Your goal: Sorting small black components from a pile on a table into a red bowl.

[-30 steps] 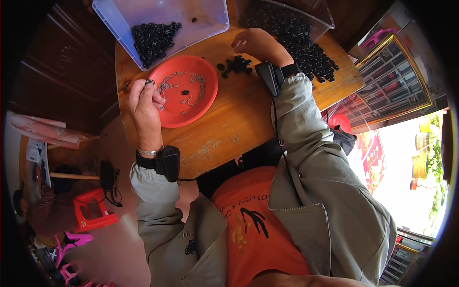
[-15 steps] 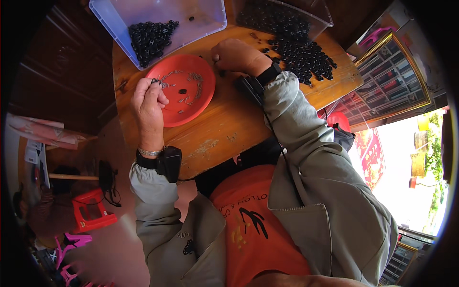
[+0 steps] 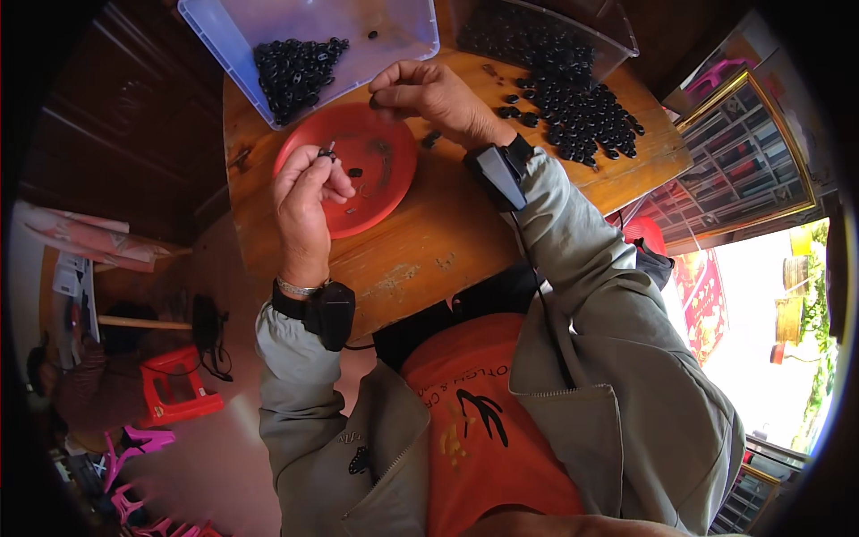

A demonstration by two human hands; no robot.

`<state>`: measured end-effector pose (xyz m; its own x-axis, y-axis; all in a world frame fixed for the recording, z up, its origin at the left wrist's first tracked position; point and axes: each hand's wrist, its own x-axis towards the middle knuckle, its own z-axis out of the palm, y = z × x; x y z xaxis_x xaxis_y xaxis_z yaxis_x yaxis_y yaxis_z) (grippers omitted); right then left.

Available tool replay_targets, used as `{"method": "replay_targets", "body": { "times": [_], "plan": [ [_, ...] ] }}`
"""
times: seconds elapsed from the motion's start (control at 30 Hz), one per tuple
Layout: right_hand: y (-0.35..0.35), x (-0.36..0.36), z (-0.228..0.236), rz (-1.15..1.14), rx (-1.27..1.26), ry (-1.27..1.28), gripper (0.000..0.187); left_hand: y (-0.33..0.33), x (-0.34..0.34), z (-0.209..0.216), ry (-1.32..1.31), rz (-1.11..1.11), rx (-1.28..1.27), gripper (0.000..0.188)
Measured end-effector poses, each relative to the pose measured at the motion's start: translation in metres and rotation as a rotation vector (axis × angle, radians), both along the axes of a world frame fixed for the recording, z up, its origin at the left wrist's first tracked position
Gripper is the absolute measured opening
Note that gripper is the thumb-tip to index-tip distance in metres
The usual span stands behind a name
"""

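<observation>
Over the red plate (image 3: 399, 190), my left hand (image 3: 306, 204) is closed, pinching a small black part (image 3: 327, 154) with a thin metal pin standing up from it. My right hand (image 3: 438, 97) is above the plate's far right rim, its thumb and finger closed on a small dark piece (image 3: 377, 104), probably another black part. Small metal pins (image 3: 385, 161) lie scattered on the plate, blurred now. A single black part (image 3: 355, 172) rests among them.
At the far left stands a translucent bin (image 3: 403, 45) with a heap of black parts (image 3: 297, 79). A clear tipped box (image 3: 617, 38) at the far right spills more black parts (image 3: 586, 121) onto the wooden table (image 3: 403, 259). A red stool (image 3: 179, 385) stands on the floor at left.
My right hand has moved left and over the plate's rim with the small dark piece. My left hand has shifted inward over the plate, and the pin in its part now points up.
</observation>
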<state>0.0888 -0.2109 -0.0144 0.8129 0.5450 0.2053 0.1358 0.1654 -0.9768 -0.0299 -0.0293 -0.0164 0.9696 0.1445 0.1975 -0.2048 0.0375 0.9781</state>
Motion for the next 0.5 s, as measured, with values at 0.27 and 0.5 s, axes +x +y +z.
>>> {"method": "replay_targets", "body": {
  "times": [0.27,0.5],
  "plan": [
    [0.032,-0.043,-0.001,0.153,0.134,0.037,0.009,0.006,0.003,-0.002,-0.027,-0.031,-0.205,0.018],
    [0.031,-0.036,-0.009,0.233,0.184,0.137,0.008,0.006,0.002,-0.001,-0.041,-0.001,-0.188,0.018]
  ]
}}
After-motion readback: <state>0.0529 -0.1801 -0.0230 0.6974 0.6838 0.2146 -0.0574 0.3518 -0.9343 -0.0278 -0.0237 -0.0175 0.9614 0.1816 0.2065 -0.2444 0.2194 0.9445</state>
